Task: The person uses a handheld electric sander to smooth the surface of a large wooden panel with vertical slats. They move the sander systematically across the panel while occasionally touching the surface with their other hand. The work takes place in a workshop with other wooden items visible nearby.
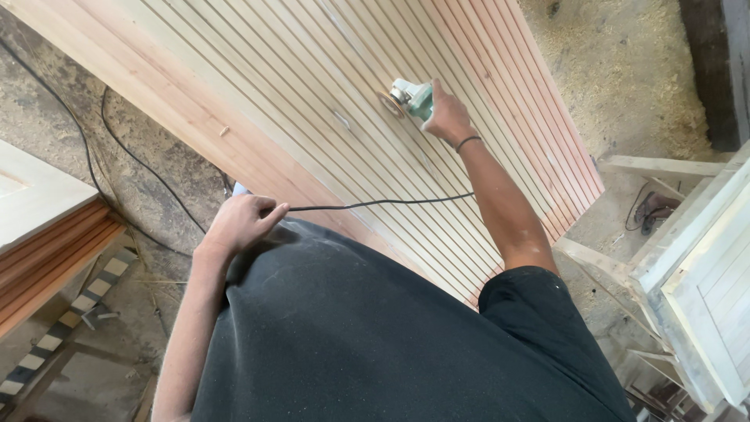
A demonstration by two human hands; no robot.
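Stacked reddish boards [47,258] at left, topped by a pale panel [31,191]. Below them, a checkered strip [62,328] running diagonally over the dirt floor [148,187]. Black cables [117,148] looping across that floor. Sawdust [625,70] spread at upper right, beside a dark post [715,70]. Pale framed door [703,289] at right, leaning near rough timber pieces [664,166]. Dark sandal [652,211] lying just beside them.
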